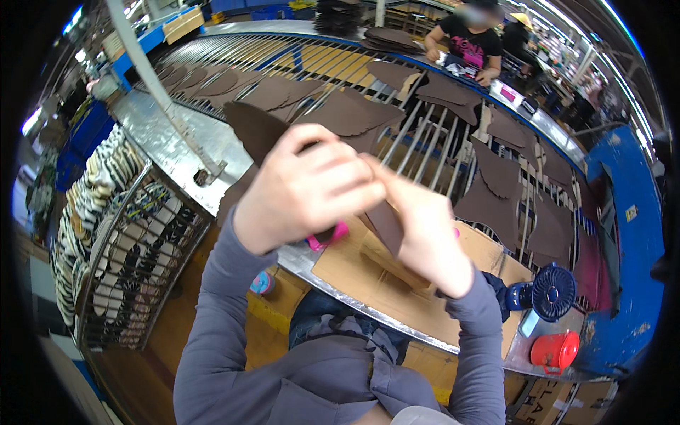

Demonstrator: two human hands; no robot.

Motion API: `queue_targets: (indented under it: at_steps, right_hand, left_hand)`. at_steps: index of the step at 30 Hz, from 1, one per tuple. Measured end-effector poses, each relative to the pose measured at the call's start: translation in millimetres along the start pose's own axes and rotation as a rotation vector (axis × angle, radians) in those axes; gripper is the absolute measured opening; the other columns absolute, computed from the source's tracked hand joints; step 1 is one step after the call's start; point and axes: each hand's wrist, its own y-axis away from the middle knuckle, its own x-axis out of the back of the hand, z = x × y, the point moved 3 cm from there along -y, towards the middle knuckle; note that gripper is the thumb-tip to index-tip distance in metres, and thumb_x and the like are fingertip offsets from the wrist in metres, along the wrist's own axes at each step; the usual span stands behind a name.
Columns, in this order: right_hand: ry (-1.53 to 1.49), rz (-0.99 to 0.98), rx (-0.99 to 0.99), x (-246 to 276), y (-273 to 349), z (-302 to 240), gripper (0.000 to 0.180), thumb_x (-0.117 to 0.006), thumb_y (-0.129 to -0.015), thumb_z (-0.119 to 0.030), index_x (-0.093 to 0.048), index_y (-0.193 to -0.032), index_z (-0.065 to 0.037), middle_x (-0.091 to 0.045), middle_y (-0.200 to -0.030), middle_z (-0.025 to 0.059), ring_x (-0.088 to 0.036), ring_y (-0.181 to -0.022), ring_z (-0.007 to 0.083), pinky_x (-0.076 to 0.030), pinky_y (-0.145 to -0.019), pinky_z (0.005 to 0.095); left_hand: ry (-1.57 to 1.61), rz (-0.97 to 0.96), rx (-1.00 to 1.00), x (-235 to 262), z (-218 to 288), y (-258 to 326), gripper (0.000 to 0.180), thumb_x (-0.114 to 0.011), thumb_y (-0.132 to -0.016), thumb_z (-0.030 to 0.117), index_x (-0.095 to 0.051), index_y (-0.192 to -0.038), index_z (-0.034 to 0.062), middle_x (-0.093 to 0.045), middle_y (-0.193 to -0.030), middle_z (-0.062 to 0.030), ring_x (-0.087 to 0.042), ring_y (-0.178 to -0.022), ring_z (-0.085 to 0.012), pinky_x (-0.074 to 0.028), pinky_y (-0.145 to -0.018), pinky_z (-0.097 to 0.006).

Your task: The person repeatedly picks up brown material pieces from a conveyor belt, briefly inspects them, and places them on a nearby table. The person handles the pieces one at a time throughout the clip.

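You hold a flat, dark brown piece of leather [258, 127] up in front of you, above the cardboard sheet [382, 276] on your work table. Your left hand [304, 188] has its fingers wrapped tight around the brown piece. Your right hand [425, 227] pinches its lower end from the other side. A small pink thing [329, 236] peeks out under your left hand. Behind your hands, more brown pieces [496, 205] lie on the long metal roller belt [425, 134]. A blue fan [552, 292] and a red cup [556, 349] sit at your right.
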Motion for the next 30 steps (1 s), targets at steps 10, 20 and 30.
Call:
queue_targets:
  at_steps: [10, 20, 30]
  right_hand:
    - [-0.932, 0.329, -0.669, 16.6, 44.0, 51.8, 0.017, -0.062, -0.090, -0.008, -0.064, -0.102, 0.004, -0.069, -0.073, 0.0093, -0.066, -0.067, 0.0144, -0.051, -0.064, 0.0253]
    - [-0.276, 0.145, -0.429, 53.4, 111.6, 109.5, 0.011, -0.070, -0.077, -0.004, -0.067, -0.086, 0.002, -0.063, -0.077, 0.0046, -0.055, -0.071, 0.0115, -0.043, -0.067, 0.0261]
    - [-0.028, 0.142, -0.420, 15.7, 120.1, 134.0, 0.008, -0.069, -0.076, -0.001, -0.067, -0.083, 0.002, -0.062, -0.070, 0.0083, -0.058, -0.061, 0.0158, -0.043, -0.058, 0.0262]
  left_hand:
    - [1.570, 0.541, 1.206, -88.5, 0.9, 93.2, 0.053, -0.072, -0.081, 0.005, -0.049, -0.128, -0.0041, -0.053, -0.128, -0.0129, -0.052, -0.116, -0.0199, -0.041, -0.100, -0.034]
    - [1.251, 0.083, 1.037, -130.4, -34.7, 82.5, 0.018, -0.068, -0.085, 0.005, -0.066, -0.101, -0.0049, -0.069, -0.095, -0.0065, -0.061, -0.088, -0.0111, -0.049, -0.080, -0.027]
    - [1.004, -0.060, 0.905, -126.2, -45.5, 80.4, 0.016, -0.067, -0.086, 0.009, -0.068, -0.095, -0.0042, -0.070, -0.083, -0.0048, -0.059, -0.075, -0.0079, -0.048, -0.069, -0.026]
